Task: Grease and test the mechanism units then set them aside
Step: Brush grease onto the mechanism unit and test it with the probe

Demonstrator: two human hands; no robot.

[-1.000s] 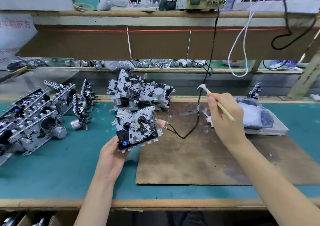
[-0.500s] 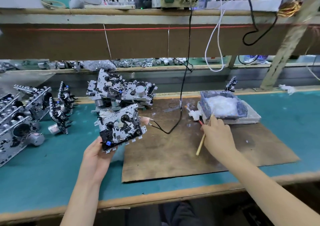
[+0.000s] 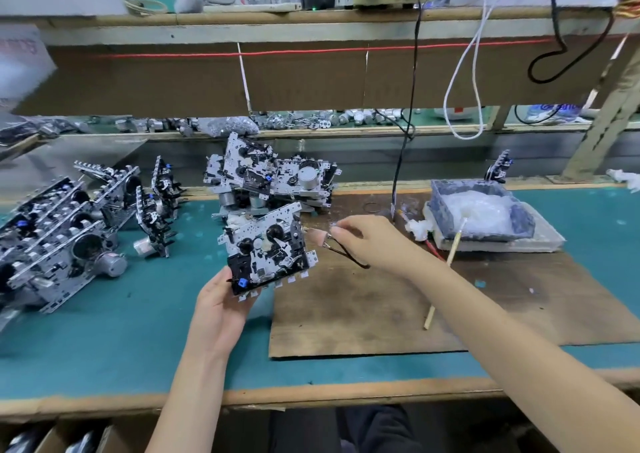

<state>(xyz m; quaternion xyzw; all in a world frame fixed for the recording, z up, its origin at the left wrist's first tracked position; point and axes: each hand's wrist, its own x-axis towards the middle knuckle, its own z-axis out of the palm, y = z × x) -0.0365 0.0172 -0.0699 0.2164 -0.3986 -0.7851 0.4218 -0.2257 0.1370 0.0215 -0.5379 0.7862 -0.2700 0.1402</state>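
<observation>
Whereas the brush (image 3: pixel 446 269) was held raised in the right hand (image 3: pixel 374 241) a second ago and was brought down to the tray (image 3: pixel 438 210) half a second ago, in the head view it is now seen let go. Its head is laid in the tray's white grease, and its stick is leant over the near rim down onto the board (image 3: pixel 381 321). The right hand has been moved left to the lead (image 3: pixel 349 256). Its grip is narrow, with the lead's end pinched between thumb and forefinger just beside the right edge of the unit (image 3: pixel 266 255). Whether contact is already made there cannot be told. The unit is kept as before, tilted up above the desk (image 3: pixel 104 341) near the board's left edge. The grip of the left hand (image 3: pixel 221 310) is wrapped round its lower left corner from beneath. From this the greasing of this unit is judged finished and the testing just begun, so the lead will need to be set on the unit's terminals while the unit is held steady. The setting aside is not yet done. A pile (image 3: pixel 273 178) of further units is seen just behind, and a row (image 3: pixel 62 234) is laid well apart at the left of the desk.
</observation>
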